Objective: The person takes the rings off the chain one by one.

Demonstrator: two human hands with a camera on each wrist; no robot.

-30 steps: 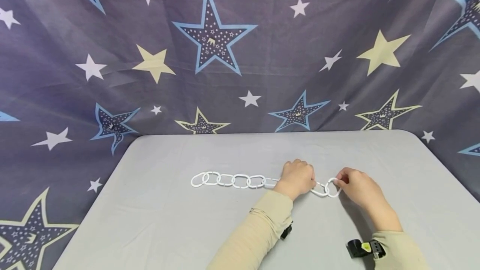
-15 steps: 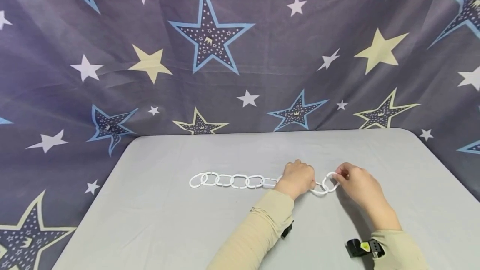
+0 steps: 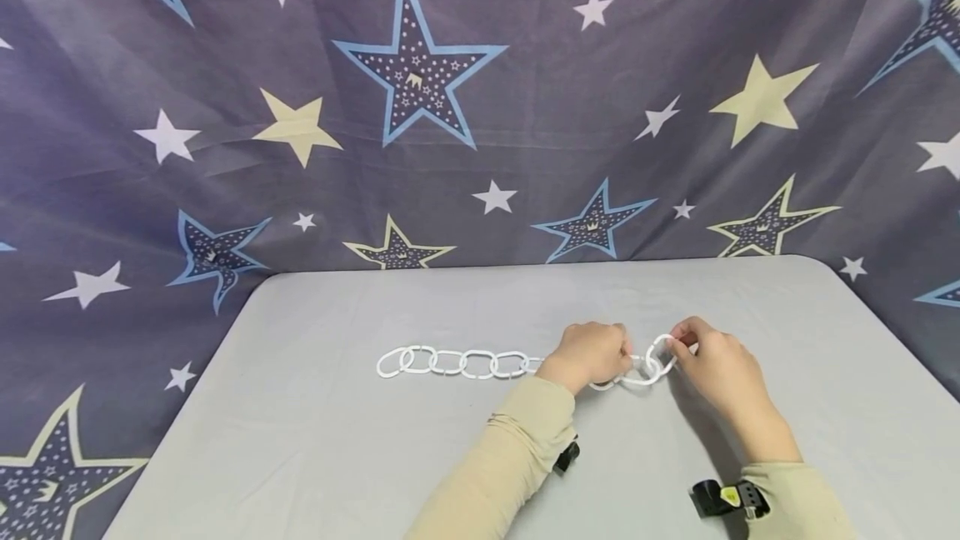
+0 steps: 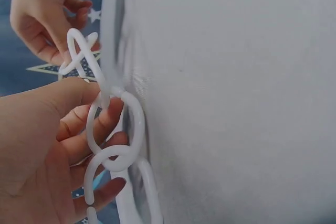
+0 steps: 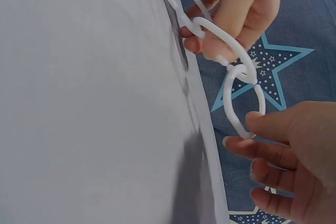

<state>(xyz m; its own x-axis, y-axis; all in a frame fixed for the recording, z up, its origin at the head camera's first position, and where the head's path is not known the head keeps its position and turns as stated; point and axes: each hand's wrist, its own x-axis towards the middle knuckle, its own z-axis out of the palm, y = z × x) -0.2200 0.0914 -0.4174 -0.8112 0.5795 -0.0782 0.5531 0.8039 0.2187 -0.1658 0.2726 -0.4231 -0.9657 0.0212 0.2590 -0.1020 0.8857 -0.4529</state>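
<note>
A white plastic chain of several oval links runs left to right across the grey-covered table. My left hand is over its right part, covering some links. In the left wrist view, my left hand pinches a link with its thumb and index finger, the other fingers loosely bent behind the chain. My right hand pinches the end link between thumb and index finger. That end link hooks through its neighbour in the right wrist view and tilts up off the table. Small gaps show in some links.
The table has a pale grey cloth cover. A dark curtain printed with stars hangs behind its far edge. Black camera straps sit at both wrists, over beige sleeves.
My right hand has raised the end link slightly and tilted it. My left hand has shifted a little left along the chain, and another link now shows to its right.
</note>
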